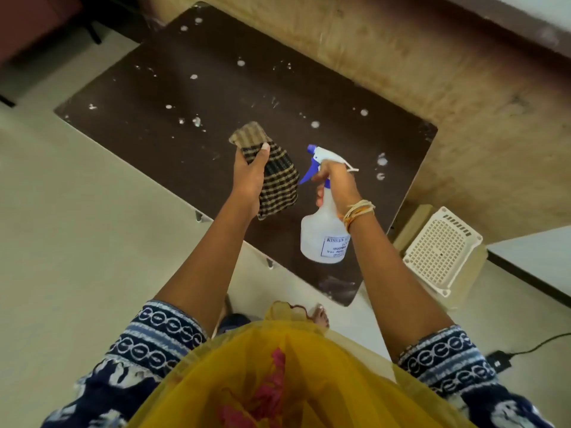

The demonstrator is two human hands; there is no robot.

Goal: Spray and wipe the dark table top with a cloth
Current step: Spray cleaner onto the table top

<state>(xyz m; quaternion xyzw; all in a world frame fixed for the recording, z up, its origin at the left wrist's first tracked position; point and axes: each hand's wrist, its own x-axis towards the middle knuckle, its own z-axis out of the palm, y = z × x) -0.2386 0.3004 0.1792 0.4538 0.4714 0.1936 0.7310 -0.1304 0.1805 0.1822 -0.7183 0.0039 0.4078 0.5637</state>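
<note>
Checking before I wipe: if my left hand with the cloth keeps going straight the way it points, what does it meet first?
Probably the bare dark table top, near the white spots beyond the checked cloth in your left hand. Nothing else shows in that line, though height is unclear.

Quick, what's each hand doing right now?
Left hand: closed, holding the checked cloth.
Right hand: closed around the spray bottle, a finger on the blue trigger.
</note>
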